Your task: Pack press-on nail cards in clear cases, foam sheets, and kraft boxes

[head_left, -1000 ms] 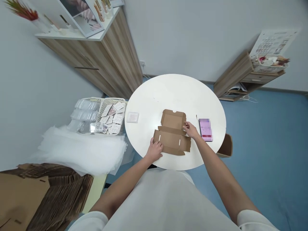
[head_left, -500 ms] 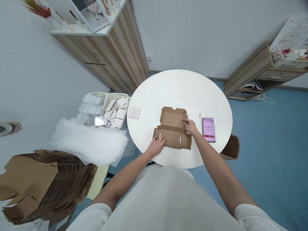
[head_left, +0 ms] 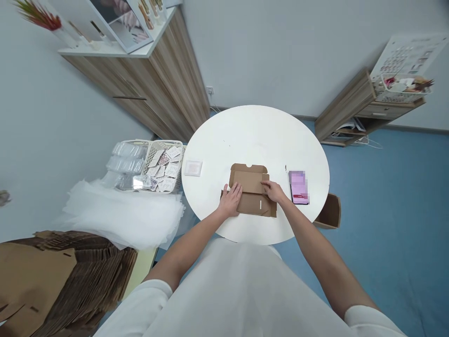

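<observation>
Our left hand (head_left: 231,200) and right hand (head_left: 272,191) lie open and flat on the cardboard box blank (head_left: 250,183) at the near side of the bench (head_left: 256,131); some panels look folded over, but no walls stand yet, lid unclosed

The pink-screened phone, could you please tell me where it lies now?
In the head view, the pink-screened phone lies on the round white table, right of the right hand and the brown cardboard box.
</observation>
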{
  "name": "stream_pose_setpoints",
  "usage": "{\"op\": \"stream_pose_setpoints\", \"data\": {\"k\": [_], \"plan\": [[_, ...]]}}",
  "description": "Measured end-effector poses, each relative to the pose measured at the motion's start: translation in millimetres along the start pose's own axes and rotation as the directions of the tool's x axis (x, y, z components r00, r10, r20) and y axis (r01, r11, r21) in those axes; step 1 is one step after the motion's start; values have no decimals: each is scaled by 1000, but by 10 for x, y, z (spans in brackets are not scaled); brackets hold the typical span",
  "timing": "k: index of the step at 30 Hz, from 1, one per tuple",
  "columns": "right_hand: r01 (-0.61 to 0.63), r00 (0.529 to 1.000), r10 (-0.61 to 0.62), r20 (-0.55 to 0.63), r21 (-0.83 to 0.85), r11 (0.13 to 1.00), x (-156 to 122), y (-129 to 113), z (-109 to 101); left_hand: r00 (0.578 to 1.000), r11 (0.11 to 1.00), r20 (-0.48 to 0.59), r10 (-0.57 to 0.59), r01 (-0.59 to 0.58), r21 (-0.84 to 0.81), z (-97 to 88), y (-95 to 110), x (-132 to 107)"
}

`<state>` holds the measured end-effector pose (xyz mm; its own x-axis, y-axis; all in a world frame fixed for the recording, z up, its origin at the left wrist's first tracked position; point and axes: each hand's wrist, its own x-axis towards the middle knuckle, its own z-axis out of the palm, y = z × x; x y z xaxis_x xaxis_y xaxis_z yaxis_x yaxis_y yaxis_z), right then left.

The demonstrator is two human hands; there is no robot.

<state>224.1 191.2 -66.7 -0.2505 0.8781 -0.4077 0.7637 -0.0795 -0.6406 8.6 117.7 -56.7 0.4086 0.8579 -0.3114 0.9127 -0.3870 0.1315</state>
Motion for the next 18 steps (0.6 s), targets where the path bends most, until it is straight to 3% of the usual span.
{"op": "stream_pose_setpoints", "data": {"k": [2, 4, 6, 8, 10, 14, 16, 18], "plan": [[8, 997, -21, -78, -165, 986, -88, -48, 20, 1000, 1000, -1, -1, 1, -2, 9, -9, 1], [64, 981, -125, -150, -358, 932, -203, -109, 76, 1000, 1000, -11, -7, 7, -9, 14, -15, -3], [236, 957, -289, -31, -498, 834, -319, -165, 174, 1000, 1000, -25, -10, 9, -21, 17, -14, -2], [364, 924, -359, 128, -575, 732, -401, -196, 298, 999, 999, -36, -12, 11, -35, 10, -6, 7], [396, 913, -361, 191, -629, 669, -431, -198, 415, 999, 999, -32, -21, 20, -48, -13, 4, 16], [364, 924, -341, 175, -675, 642, -379, -163, 527, 998, 995, -48, -51, 47, -87, -76, -33, -71], [357, 927, -333, 172, -679, 642, -344, -150, 532, 984, 981, -102, -144, 129, -145, -63, -106, -220], [361, 926, -333, 177, -674, 645, -327, -142, 531, 931, 917, -131, -341, 299, -263, 10, -204, -432]]}}
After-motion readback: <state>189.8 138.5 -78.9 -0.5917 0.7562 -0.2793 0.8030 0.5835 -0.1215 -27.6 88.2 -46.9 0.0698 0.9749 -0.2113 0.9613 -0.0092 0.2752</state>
